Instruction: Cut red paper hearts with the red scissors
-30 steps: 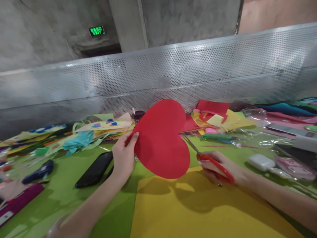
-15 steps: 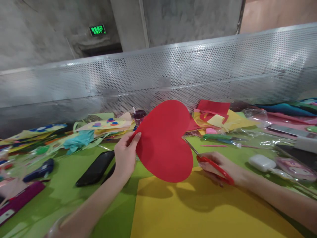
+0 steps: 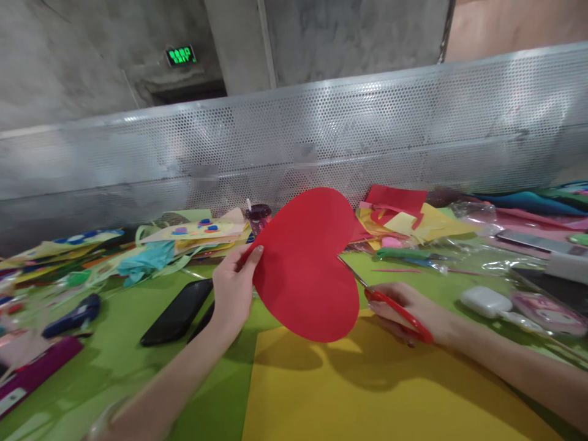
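A large red paper heart (image 3: 307, 269) is held up in front of me, lying on its side with its notch facing right. My left hand (image 3: 234, 282) pinches its pointed end between thumb and fingers. Red-handled scissors (image 3: 399, 312) are in my right hand (image 3: 404, 309), fingers wrapped round the handles. Their blades point up and left, with the tips at the notch of the heart; whether they touch the paper I cannot tell. Below the heart lies a yellow sheet (image 3: 367, 392), with shadows of the heart and hand on it.
On the green table (image 3: 206, 392) a black phone (image 3: 178, 311) lies left of my forearm. A white earphone case (image 3: 486, 301) sits at the right. Paper scraps (image 3: 408, 220), a dark cup (image 3: 258, 217) and a green-handled tool (image 3: 404, 253) are farther back, before a perforated metal panel (image 3: 275, 141).
The red heart has sunk very slightly. Both hands keep their grips and nearly the same places.
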A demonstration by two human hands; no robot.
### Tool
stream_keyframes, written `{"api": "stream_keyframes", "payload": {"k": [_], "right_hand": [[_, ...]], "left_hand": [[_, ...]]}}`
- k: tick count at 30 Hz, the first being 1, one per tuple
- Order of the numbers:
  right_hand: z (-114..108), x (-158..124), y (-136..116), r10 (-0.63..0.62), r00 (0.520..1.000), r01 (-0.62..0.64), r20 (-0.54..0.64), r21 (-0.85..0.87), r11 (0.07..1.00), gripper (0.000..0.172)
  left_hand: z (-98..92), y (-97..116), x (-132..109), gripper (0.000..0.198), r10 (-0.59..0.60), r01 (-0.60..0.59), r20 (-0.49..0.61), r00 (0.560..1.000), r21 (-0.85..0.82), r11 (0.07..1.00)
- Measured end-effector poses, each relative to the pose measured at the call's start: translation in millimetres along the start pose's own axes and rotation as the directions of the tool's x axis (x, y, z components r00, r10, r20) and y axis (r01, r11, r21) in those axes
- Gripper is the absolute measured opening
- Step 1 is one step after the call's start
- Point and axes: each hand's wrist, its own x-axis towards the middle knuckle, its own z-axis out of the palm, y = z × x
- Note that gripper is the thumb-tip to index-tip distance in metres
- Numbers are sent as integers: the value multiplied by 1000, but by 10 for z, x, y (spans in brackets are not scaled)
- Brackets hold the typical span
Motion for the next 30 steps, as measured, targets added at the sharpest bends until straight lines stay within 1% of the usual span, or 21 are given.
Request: {"api": "stream_keyframes", "payload": {"k": [7,19,24,30], "right_hand": [[0,6,7,0,1000,-1,5,9,1000,33],[21,-4,-33,58,998,-57,-31,9,998,35],[23,3,-19,46,999,-46,-24,30,999,34],[34,-9,-52,37,999,-37,-33,-1,999,36]], "left_hand": [[2,-16,6,38,18,-18,-5,1000,19,1000],[11,8,-7,40,10,-9,-2,1000,35,999],[2,4,-7,40,10,-10,-5,1000,50,999],[-6,5,3,41,24,-24,10,1000,58,998]]}}
